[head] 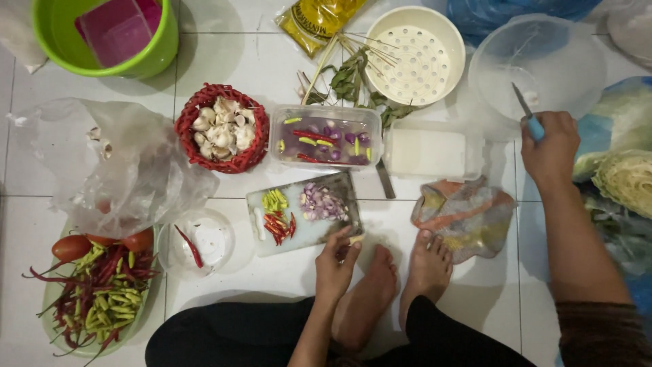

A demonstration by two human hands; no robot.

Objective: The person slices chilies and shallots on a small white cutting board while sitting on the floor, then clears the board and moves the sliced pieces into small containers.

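Fingers of the left hand (335, 264) pinch shut on the near corner of the cutting board (305, 212), which lies flat on the white tiled floor (272, 272), its long side running left to right, carrying chopped chilies (276, 221) and sliced shallots (322, 202). The right hand (549, 146) is closed in a firm grip around a blue-handled knife (528, 114), blade pointing away and slightly left. A red basket of garlic (221, 129) and a clear tub (326, 136) sit just beyond the board.
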